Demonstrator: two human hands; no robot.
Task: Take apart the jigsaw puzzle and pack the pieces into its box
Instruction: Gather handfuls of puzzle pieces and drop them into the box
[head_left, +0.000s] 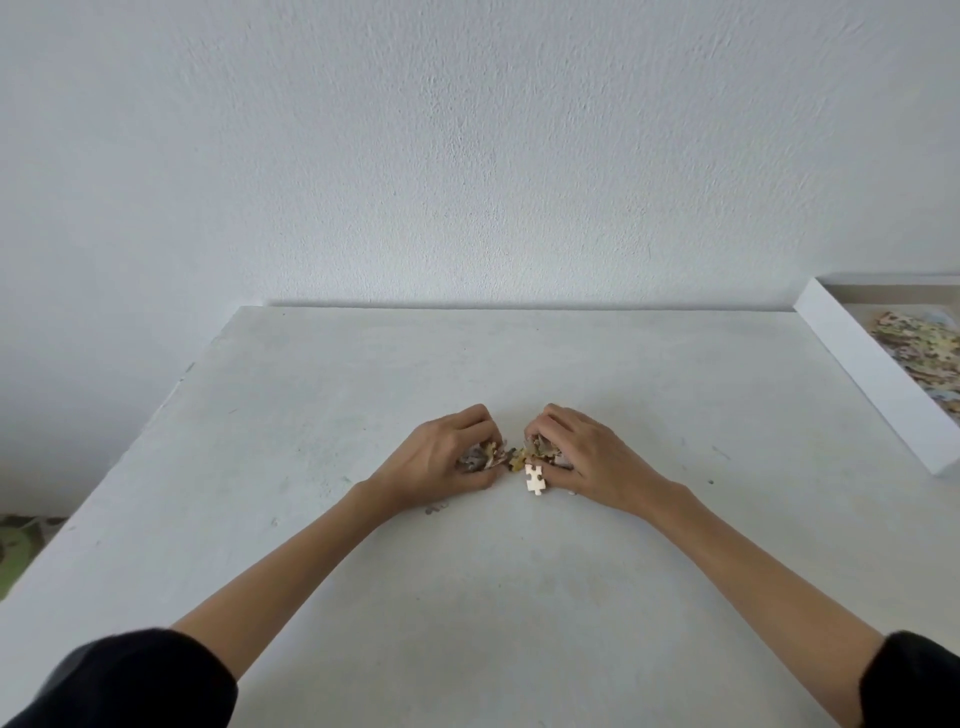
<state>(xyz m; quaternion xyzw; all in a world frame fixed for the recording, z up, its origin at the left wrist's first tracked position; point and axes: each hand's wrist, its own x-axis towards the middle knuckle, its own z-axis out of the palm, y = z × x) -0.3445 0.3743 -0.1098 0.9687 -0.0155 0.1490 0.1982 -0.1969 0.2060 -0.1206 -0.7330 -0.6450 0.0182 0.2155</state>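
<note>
On the white table my left hand is cupped around a small clump of loose puzzle pieces. Facing it, my right hand is curled over more pieces. A few pieces show in the gap between the two hands. One pale piece lies face down just in front of my right thumb. The white puzzle box sits at the right edge of the table, with several coloured pieces heaped inside it.
A white wall rises behind the table's far edge. At the far left, beyond the table's left edge, a green patterned floor surface shows. A small dark mark lies on the table near my left wrist.
</note>
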